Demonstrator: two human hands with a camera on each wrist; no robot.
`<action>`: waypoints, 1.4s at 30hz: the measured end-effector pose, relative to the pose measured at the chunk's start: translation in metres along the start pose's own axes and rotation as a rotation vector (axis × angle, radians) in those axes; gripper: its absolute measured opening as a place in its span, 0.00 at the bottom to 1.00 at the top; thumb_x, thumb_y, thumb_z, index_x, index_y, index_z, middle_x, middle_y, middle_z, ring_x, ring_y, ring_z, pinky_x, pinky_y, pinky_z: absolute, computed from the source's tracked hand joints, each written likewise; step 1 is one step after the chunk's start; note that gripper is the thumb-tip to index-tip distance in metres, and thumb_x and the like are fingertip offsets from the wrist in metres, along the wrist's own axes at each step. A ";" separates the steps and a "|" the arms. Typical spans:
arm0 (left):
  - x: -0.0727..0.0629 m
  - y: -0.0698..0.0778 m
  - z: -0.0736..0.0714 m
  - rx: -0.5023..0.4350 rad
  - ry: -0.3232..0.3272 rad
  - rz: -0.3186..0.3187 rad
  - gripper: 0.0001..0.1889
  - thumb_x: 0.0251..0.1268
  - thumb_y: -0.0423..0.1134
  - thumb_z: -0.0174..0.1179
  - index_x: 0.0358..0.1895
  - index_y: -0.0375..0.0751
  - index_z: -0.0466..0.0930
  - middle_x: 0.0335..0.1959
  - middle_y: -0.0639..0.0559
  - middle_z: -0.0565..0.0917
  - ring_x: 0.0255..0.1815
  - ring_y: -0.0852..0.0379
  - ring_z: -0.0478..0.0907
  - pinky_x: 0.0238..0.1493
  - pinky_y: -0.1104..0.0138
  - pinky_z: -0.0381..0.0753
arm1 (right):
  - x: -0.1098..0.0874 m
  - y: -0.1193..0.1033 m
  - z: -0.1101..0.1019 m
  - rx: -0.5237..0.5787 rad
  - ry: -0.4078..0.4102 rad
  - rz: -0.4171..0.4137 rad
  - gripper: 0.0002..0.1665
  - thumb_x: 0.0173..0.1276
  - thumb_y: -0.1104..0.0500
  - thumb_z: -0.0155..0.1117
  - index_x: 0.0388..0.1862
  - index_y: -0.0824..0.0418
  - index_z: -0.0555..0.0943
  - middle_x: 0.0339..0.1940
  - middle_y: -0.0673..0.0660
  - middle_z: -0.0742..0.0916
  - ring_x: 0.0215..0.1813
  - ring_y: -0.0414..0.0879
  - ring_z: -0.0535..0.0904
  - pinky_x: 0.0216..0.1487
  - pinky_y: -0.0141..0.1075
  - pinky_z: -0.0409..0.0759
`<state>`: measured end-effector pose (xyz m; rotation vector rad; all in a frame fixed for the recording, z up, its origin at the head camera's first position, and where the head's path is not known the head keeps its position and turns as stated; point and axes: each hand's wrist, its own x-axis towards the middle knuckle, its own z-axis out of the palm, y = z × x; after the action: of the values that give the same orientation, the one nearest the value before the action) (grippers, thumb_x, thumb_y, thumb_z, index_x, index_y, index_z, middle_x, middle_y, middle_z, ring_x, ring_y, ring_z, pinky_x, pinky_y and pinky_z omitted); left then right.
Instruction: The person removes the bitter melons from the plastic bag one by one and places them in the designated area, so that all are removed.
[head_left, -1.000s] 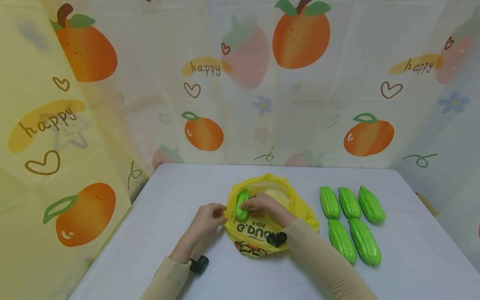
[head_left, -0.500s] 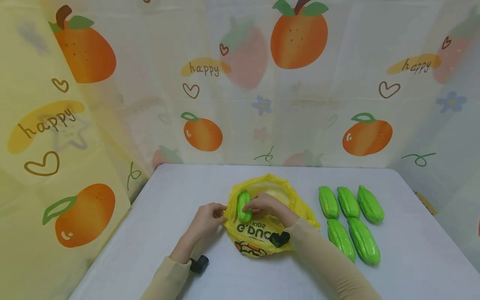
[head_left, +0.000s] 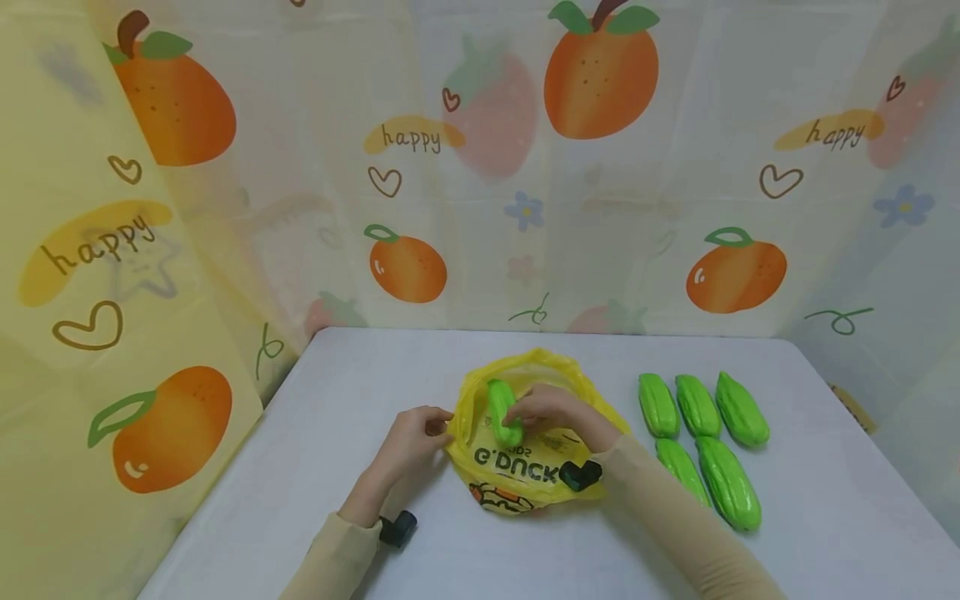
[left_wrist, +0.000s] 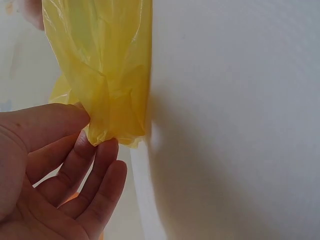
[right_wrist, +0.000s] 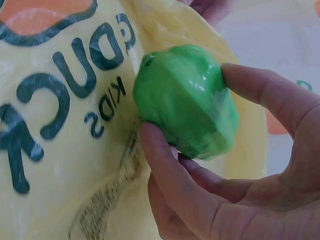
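Observation:
A yellow plastic bag (head_left: 472, 454) with dark lettering lies on the table, its mouth spread wide. At the bag's left edge, my left hand (head_left: 415, 440) pinches the thin plastic between thumb and fingers, which shows closely in the left wrist view (left_wrist: 65, 165). Inside the mouth, my right hand (head_left: 555, 408) holds a glossy green, ridged, cucumber-like vegetable (head_left: 501, 408). From the right wrist view, thumb and fingers grip this green vegetable (right_wrist: 182, 100) from both sides, one blunt end facing the camera, with the printed plastic behind it.
Several more green ridged vegetables (head_left: 726, 483) lie in two rows on the white table (head_left: 817, 500) to the right of the bag. The right sleeve (head_left: 667, 508) partly covers the nearest one. A fruit-printed cloth (head_left: 480, 250) hangs behind the table.
My right hand has shifted rightward within the bag's mouth, carrying the green vegetable away from the left rim. My left hand stays at the bag's edge.

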<state>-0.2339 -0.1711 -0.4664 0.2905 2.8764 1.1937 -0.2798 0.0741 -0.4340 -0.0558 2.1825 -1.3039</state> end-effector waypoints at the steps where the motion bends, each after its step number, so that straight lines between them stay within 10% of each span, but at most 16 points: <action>1: 0.000 0.000 0.000 0.000 -0.002 -0.003 0.14 0.53 0.34 0.68 0.46 0.39 0.84 0.35 0.53 0.84 0.37 0.59 0.78 0.43 0.63 0.80 | -0.002 0.000 -0.002 -0.006 -0.004 0.002 0.13 0.51 0.59 0.72 0.19 0.61 0.75 0.14 0.47 0.65 0.21 0.40 0.61 0.44 0.38 0.83; 11: -0.002 0.000 -0.002 0.002 -0.004 -0.012 0.15 0.54 0.35 0.68 0.46 0.40 0.83 0.35 0.54 0.83 0.37 0.59 0.77 0.42 0.63 0.80 | -0.018 0.002 -0.022 0.031 -0.060 0.002 0.19 0.55 0.58 0.71 0.41 0.69 0.82 0.43 0.59 0.84 0.41 0.45 0.81 0.48 0.39 0.82; 16: -0.001 -0.001 -0.002 0.005 0.002 -0.017 0.15 0.54 0.35 0.68 0.46 0.40 0.84 0.34 0.54 0.83 0.36 0.59 0.77 0.42 0.63 0.80 | -0.028 0.004 -0.032 -0.010 -0.063 -0.022 0.20 0.57 0.57 0.70 0.43 0.69 0.81 0.42 0.58 0.85 0.40 0.45 0.82 0.49 0.40 0.82; 22: -0.001 -0.003 -0.002 0.003 0.005 -0.026 0.15 0.54 0.35 0.68 0.47 0.41 0.83 0.34 0.54 0.83 0.36 0.59 0.77 0.43 0.63 0.80 | -0.038 0.007 -0.047 -0.052 -0.054 -0.056 0.16 0.58 0.56 0.69 0.38 0.68 0.80 0.36 0.56 0.83 0.35 0.44 0.80 0.45 0.38 0.82; 30: -0.002 -0.003 -0.002 0.014 0.008 -0.019 0.15 0.54 0.35 0.68 0.46 0.41 0.84 0.33 0.54 0.83 0.35 0.60 0.77 0.41 0.63 0.80 | -0.053 0.011 -0.062 -0.005 -0.044 -0.038 0.41 0.59 0.58 0.68 0.64 0.80 0.63 0.66 0.75 0.68 0.48 0.50 0.82 0.50 0.41 0.82; 42: 0.000 -0.006 0.000 0.031 0.020 -0.003 0.14 0.53 0.35 0.68 0.45 0.40 0.84 0.32 0.55 0.82 0.35 0.60 0.77 0.40 0.64 0.80 | -0.072 0.024 -0.088 -0.006 -0.034 -0.022 0.46 0.60 0.55 0.67 0.67 0.81 0.58 0.67 0.75 0.67 0.52 0.51 0.81 0.53 0.41 0.80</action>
<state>-0.2346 -0.1747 -0.4706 0.2772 2.9136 1.1585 -0.2583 0.1798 -0.3898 -0.1047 2.1629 -1.2991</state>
